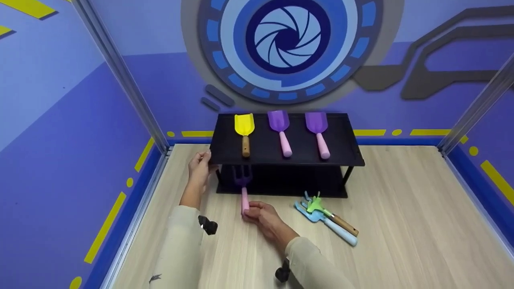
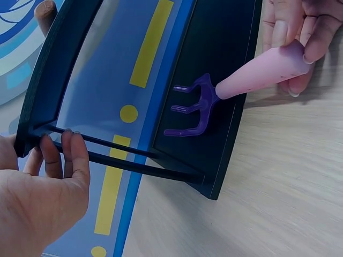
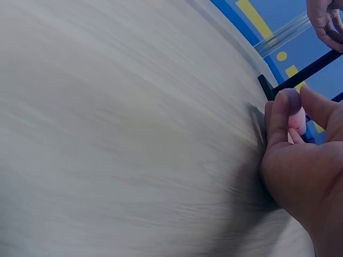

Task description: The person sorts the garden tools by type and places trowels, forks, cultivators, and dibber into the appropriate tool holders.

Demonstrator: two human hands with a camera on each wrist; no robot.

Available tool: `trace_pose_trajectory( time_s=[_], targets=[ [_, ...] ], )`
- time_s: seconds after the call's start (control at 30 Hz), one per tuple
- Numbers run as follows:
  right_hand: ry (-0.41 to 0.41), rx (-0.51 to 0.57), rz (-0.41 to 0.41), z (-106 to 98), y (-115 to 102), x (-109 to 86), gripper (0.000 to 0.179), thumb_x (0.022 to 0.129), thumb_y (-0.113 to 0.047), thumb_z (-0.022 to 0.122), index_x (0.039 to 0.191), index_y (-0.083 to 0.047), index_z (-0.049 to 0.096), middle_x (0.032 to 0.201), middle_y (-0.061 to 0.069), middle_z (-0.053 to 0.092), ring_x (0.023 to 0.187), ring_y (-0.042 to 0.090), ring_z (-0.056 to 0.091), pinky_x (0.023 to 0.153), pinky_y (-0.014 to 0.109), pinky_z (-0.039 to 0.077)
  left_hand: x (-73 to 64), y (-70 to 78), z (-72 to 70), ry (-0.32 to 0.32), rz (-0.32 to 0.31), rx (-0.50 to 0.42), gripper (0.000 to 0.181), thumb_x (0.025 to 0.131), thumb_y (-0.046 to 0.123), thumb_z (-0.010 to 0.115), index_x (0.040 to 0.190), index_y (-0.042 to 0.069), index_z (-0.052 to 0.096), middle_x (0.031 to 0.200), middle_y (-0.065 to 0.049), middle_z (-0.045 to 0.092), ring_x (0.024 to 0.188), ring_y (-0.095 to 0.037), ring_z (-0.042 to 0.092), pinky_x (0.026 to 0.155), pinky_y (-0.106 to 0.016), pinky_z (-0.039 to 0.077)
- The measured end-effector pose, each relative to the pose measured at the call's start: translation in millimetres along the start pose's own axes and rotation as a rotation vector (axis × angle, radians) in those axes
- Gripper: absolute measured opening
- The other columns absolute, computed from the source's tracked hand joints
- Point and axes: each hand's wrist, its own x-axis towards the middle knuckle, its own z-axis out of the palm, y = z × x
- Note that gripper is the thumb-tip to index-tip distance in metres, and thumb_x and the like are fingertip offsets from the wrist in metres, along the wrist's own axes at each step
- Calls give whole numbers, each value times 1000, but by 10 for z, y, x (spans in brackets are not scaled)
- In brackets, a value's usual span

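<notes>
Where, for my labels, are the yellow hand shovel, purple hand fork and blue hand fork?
Yellow hand shovel [image 1: 245, 130]: head view, lower blade.
Purple hand fork [image 2: 249, 78]: left wrist view, pink handle.
Blue hand fork [image 1: 335, 228]: head view, handle.

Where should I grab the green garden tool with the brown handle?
Try the brown handle of the green garden tool, coming from above and the right. The blue fork lies along the handle's nearer, left side, and the green head overlaps it, so gripping there looks trickier.
</notes>
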Motion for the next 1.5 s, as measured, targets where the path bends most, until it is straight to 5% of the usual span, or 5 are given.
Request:
trace_pose_trajectory(
  time_s=[0.7, 1.5],
  targets=[
    [52, -37, -24, 29, -64, 140, 45, 96, 6, 68, 136, 20, 54, 112, 16, 71, 96, 16, 71, 91, 27, 62, 18, 30, -24, 3, 16, 31, 26, 114, 29, 52, 122, 7, 63, 103, 0, 62, 97, -20, 68, 94, -31, 59],
    [117, -50, -6, 72, -65, 192, 39, 97, 2, 70, 131, 16, 57, 106, 18, 77, 95, 18, 76, 81, 25, 64, 15, 14, -6, -4, 12, 0, 24, 114, 27, 53, 122, 6, 61, 101, 2, 61, 85, -10, 66, 90, -29, 59]
  ],
)
